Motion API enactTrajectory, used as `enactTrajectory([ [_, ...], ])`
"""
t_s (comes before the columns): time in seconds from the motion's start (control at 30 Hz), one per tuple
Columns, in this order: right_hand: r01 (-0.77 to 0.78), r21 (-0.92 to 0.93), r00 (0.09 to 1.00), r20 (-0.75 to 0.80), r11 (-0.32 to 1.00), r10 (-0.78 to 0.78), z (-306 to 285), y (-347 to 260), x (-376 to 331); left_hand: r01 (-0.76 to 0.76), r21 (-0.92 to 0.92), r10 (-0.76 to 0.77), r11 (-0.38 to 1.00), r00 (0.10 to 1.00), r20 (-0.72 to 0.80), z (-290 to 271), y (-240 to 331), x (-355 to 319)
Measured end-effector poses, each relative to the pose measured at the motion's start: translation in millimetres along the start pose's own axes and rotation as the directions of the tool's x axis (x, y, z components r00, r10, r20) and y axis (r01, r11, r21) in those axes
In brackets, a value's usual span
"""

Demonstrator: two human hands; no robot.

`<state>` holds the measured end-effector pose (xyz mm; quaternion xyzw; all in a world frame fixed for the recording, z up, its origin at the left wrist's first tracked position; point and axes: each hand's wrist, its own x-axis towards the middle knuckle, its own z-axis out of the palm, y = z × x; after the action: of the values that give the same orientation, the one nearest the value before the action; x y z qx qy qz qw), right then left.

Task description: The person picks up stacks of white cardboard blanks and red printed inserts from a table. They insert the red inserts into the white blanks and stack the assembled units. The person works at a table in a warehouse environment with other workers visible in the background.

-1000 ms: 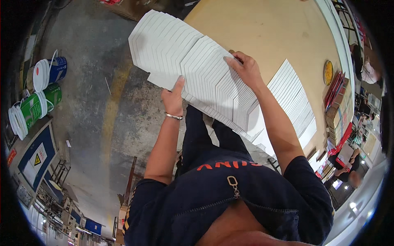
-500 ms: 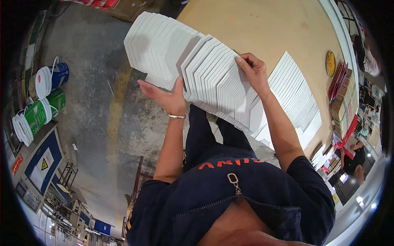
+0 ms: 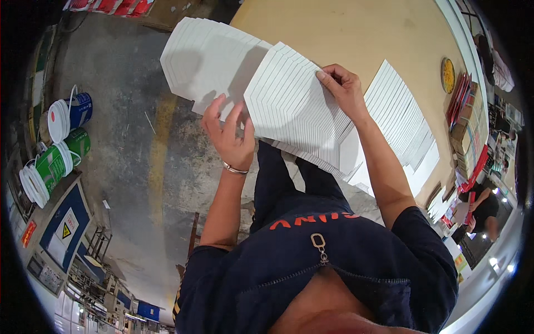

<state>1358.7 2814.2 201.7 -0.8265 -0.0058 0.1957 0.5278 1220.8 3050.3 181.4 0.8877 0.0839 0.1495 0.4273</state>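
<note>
A fanned stack of white die-cut card sheets [image 3: 295, 100] lies across the table's near left corner, its overlapping edges stepped like stairs. My right hand [image 3: 345, 92] grips the far edge of this stack, thumb on top and the other fingers bent behind. Left of it, more white sheets [image 3: 203, 55] spread out over the floor side. My left hand [image 3: 229, 136] has its fingers apart beside the stack's left edge, in front of those sheets; whether the fingertips touch them I cannot tell. Another fanned row of white sheets [image 3: 397, 114] rests on the table beyond my right forearm.
The tan table [image 3: 361, 33] reaches away to the far right. A round yellow dish [image 3: 448, 75] and a pile of red and brown pieces [image 3: 464, 122] sit by its right edge. Paint-style buckets [image 3: 69, 114] stand at left near a blue-fronted cabinet [image 3: 61, 228]. People are at far right.
My left hand has turned and curled its fingers upward, near the left edge of the stack. The front sheets have come together into one even fan. My right hand keeps its grip.
</note>
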Motion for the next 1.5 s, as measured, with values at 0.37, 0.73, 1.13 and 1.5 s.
enactTrajectory([
  [0.37,-0.014,-0.219,0.999,0.040,0.976,0.023,9,21,20,0.459,-0.509,-0.628,0.728,0.744,-0.227,38,-14,-14],
  [0.73,0.010,-0.240,0.997,0.071,0.971,0.007,9,30,20,0.476,-0.697,-0.681,0.537,0.731,-0.025,49,-22,-19],
  [1.13,-0.030,-0.229,0.995,0.084,0.973,0.051,5,35,21,0.443,-0.688,-0.616,0.575,0.788,-0.008,48,-28,-24],
  [1.5,-0.011,-0.179,0.993,-0.118,0.984,-0.011,8,22,-3,0.511,-0.182,-0.541,0.840,0.816,-0.204,30,-7,-10],
])
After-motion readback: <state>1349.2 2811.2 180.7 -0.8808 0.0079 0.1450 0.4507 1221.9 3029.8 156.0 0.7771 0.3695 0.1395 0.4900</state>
